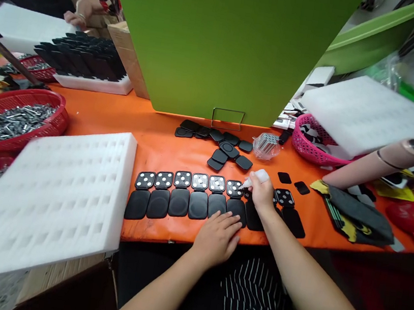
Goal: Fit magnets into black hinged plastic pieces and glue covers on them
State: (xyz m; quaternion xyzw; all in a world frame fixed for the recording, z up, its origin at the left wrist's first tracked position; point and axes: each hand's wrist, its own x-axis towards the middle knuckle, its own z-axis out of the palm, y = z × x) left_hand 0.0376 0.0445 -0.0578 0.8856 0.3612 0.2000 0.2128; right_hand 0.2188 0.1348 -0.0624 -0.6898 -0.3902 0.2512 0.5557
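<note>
A row of black hinged cases (pixel 189 193) lies open along the front of the orange table (pixel 120 117), each upper half showing white dots. My right hand (pixel 263 193) is closed round a small white squeeze bottle (pixel 255 178), whose tip points at the upper half of one case (pixel 233 188). My left hand (pixel 218 236) lies flat with its fingers spread on the lower halves near the table edge. Two cases (pixel 288 207) lie to the right of my right hand.
A white foam tray (pixel 42 198) sits at the left, a loose heap of black cases (pixel 220 144) and a clear bag (pixel 266 145) behind the row. Red baskets of metal pins (pixel 12 117), a pink basket (pixel 309 138), a green divider (pixel 223 39). Another person's hand (pixel 78 16) at far left.
</note>
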